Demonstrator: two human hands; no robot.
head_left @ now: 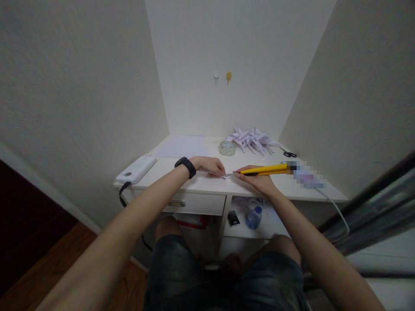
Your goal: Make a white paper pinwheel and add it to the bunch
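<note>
**Yellow cutter held over a paper scrap at the desk edge**

A yellow utility knife is gripped in the right hand, fingers curled shut around the handle, with the blade end pointed leftward toward the other hand. The back end of the knife sticks out to the right of that hand, and just past it a pixelated patch is seen on the desk, so nothing can be told about what lies there.

The left hand is laid flat-ish on the white desk, fingers bent down and pressed onto a small piece of paper. The paper is pinned under the fingertips, right between the two hands, with the blade tip touching or just beside it; which one can't really be told. A black wristband is worn on the left wrist.

Left of the left hand, a white power bank is set near the desk's edge. Beyond both hands, a roll of clear tape is placed, with a pile of folded paper shapes just to its right. Black scissors are left farther back, beyond the right hand. A water bottle is stowed below, under the right hand.
</note>
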